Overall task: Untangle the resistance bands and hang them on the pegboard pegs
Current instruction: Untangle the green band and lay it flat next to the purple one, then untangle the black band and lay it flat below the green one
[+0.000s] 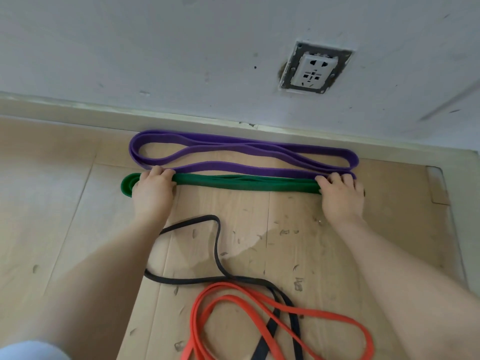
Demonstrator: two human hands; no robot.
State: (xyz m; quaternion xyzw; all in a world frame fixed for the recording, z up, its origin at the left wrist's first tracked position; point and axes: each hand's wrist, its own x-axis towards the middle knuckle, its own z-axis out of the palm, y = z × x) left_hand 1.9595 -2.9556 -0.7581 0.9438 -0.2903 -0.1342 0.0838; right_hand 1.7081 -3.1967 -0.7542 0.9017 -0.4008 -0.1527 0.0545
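A wide green band [244,184] lies folded in a straight bundle on the cardboard. My left hand [153,189] grips its left end and my right hand [340,196] grips its right end. Just behind it, along the wall, a purple band [241,149] lies folded in long loops, apart from the others. Nearer to me a thin black band [218,242] curls across the cardboard and runs under and over a red band [259,302], the two still crossed at the bottom of the view. No pegboard is in view.
Flattened cardboard [298,242] covers the floor under the bands. A white wall with a power socket [315,68] stands behind, with a baseboard [104,110] along its foot. Bare floor [39,190] lies to the left.
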